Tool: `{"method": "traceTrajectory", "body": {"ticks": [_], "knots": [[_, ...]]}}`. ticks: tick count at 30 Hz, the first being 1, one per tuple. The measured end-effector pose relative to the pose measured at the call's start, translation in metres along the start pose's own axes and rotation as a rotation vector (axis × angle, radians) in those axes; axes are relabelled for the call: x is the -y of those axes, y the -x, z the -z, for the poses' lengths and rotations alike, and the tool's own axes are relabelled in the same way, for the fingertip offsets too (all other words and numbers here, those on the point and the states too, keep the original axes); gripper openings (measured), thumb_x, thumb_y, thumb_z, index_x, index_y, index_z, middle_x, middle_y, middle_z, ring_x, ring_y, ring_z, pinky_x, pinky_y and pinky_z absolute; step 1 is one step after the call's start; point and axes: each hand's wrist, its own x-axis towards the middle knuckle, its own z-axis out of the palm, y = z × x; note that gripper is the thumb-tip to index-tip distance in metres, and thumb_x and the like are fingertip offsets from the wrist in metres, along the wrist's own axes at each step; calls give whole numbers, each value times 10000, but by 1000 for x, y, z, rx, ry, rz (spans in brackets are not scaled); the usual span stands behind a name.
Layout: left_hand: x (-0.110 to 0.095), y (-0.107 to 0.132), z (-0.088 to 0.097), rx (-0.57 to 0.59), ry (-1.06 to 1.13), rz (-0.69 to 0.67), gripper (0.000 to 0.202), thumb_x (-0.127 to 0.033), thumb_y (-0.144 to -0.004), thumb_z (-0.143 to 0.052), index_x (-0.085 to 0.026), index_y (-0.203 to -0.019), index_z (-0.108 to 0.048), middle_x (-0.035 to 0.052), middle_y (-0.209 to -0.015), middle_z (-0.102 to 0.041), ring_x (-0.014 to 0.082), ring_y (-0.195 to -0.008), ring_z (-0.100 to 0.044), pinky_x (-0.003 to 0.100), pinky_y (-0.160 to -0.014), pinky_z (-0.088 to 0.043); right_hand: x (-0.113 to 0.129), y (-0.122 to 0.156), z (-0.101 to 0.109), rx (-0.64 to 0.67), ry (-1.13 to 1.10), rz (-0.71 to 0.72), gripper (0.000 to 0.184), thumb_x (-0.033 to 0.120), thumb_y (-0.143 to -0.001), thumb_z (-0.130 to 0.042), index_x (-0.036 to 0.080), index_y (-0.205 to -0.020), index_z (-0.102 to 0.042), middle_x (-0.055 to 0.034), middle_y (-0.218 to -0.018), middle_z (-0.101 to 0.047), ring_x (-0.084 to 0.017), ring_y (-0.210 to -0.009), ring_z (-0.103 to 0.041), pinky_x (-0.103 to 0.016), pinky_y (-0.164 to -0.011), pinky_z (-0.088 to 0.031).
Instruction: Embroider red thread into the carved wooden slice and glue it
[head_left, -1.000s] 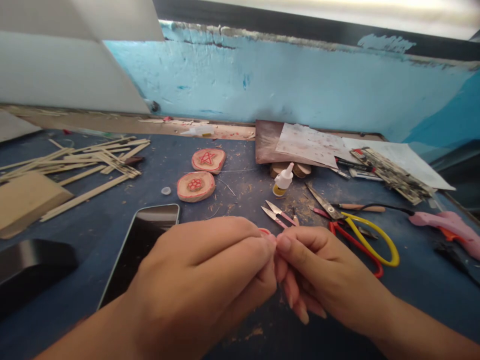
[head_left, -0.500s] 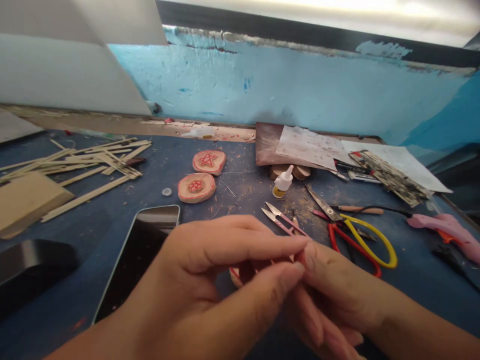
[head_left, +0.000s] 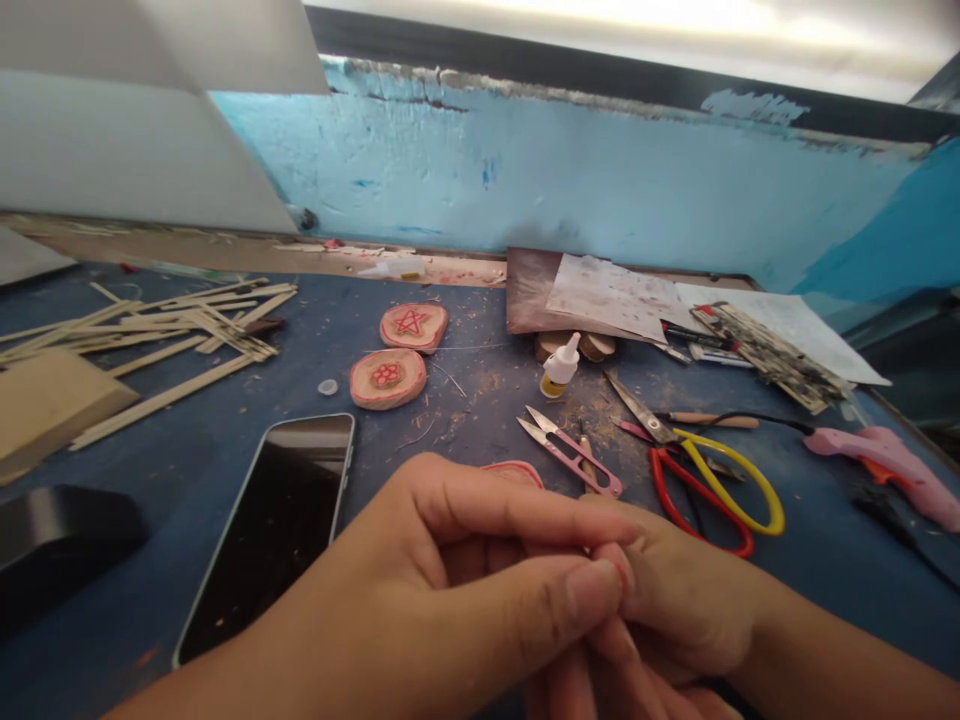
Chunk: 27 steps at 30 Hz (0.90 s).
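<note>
Sawdust speckles the blue table [head_left: 465, 330] where your left hand [head_left: 450, 590] curls thumb to forefinger over your right hand [head_left: 675, 610], both pinched shut on what may be a thin thread, too fine to see, just behind the red-rimmed wooden slice [head_left: 517, 470].

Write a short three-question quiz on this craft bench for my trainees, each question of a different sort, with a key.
1. True or false: the phone lies screen-up on the blue table, on the left hand side.
2. Which tool lies nearest the glue bottle? A) pink thread snips B) pink glue gun C) wooden sticks
3. Fill in: the nearer wood slice bears a red ____, the farther slice a red star.

Key: 1 true; 2 A; 3 flower.
</note>
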Motion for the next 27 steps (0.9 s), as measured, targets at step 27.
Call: {"method": "traceTrajectory", "body": {"ticks": [27], "knots": [[3,-5,9,49,363,233,58,-249,-982,-840,-219,-982,-889,-13,-762,-756,55,-625,-685,121,-633,-594,-3,1,10,211,-287,-23,598,618,-1018,-683,25,-1055,-749,23,-557,-646,-63,-253,-428,-138,-249,-350]]}}
